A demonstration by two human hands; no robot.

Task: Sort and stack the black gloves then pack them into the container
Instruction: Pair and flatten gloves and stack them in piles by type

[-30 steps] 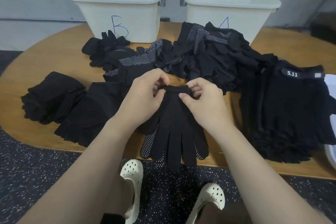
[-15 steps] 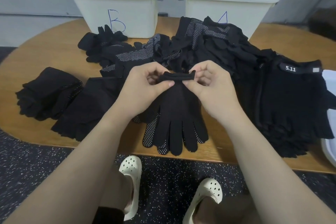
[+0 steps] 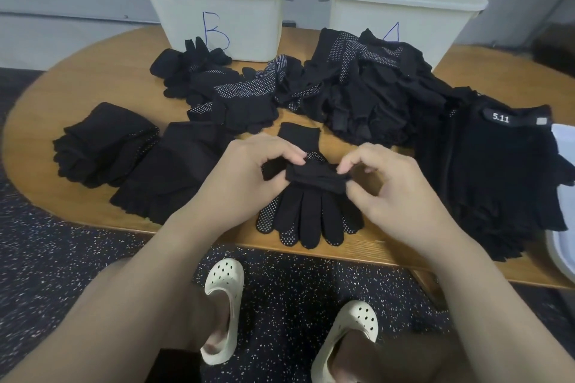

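Observation:
A pair of black dotted gloves lies at the table's front edge, fingers pointing toward me. My left hand and my right hand pinch its folded cuff from either side. Another glove's cuff shows just behind my hands. A loose heap of black gloves fills the middle of the table. Two folded stacks sit at the left. A tall stack with a 5.11 label sits at the right. Two cream bins stand at the back, marked B and A.
The oval wooden table has a rounded left end. A white tray's edge shows at the far right. My feet in cream clogs stand on speckled dark floor under the table's front edge.
Both hands brought the glove cuff nearer to me and folded it down over the palm. The glove's fingers now lie on the table instead of hanging past its edge.

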